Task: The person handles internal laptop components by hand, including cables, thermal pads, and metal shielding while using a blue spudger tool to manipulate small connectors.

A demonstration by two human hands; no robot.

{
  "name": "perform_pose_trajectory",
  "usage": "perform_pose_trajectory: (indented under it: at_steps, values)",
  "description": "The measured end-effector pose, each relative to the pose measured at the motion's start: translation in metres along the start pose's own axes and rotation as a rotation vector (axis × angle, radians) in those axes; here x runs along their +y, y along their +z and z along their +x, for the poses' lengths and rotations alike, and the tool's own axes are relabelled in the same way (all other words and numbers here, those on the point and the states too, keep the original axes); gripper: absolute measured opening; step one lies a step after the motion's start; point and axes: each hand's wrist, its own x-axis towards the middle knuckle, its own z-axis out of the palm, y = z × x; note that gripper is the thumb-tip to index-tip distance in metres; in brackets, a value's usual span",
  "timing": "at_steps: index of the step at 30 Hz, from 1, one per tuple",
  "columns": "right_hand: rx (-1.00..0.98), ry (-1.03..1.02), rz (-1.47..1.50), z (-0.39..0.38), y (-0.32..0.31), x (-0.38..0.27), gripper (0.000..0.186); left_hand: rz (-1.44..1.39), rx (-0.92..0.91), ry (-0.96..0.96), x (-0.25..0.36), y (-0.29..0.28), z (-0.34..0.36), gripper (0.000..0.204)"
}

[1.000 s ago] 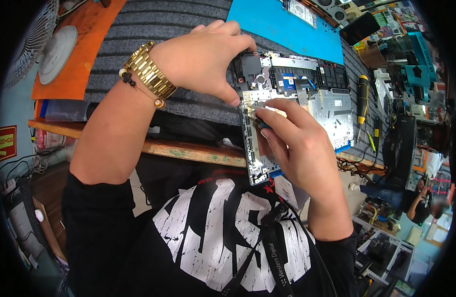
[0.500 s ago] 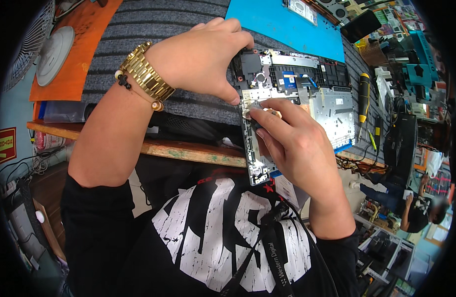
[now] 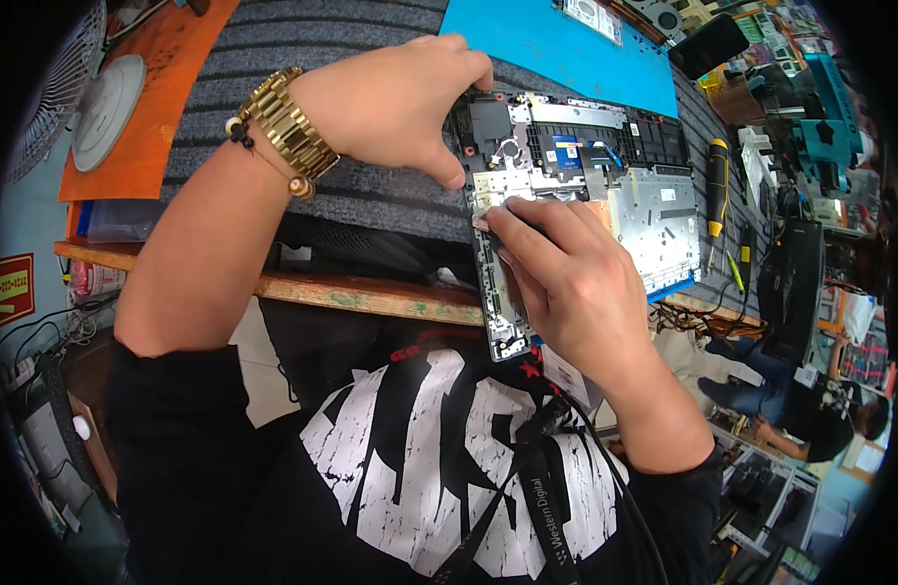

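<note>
An opened laptop base (image 3: 654, 219), its inner plate and parts bared, lies at the bench's near edge. My left hand (image 3: 400, 112) spans its far left corner, thumb on the left side and fingers curled at the far edge. My right hand (image 3: 576, 278) is closed over the left part of the base, with thumb and fingertips brought together. A small pale piece (image 3: 480, 218) shows at those fingertips; its kind is hard to make out. The palm and fingers hide the parts beneath them.
A blue mat (image 3: 566, 63) lies beyond the base on the ribbed grey bench cover (image 3: 371, 34). A yellow-black screwdriver (image 3: 718, 190) and a thin green-yellow tool (image 3: 734, 273) lie to the right. A fan (image 3: 59, 88) stands far left. Another person (image 3: 819, 419) is at the far right.
My right fingertips have shifted slightly left, still pinched together. The laptop base and my left hand have moved a little left. The person at the far right has changed posture.
</note>
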Motion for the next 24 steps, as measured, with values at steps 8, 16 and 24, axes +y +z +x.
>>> perform_pose_trajectory:
  at_steps: [8,16,24]
  values:
    - [0.009,-0.013,-0.004,-0.002,0.007,0.001,0.043,0.005,0.037,0.065,-0.006,0.006,-0.003,0.095]
    - [0.055,0.004,-0.035,-0.001,0.014,-0.008,0.036,-0.005,0.031,0.057,-0.007,0.006,-0.002,0.095]
    - [-0.046,0.235,0.095,0.006,0.001,-0.019,0.023,-0.048,0.079,0.105,-0.012,0.009,-0.002,0.089]
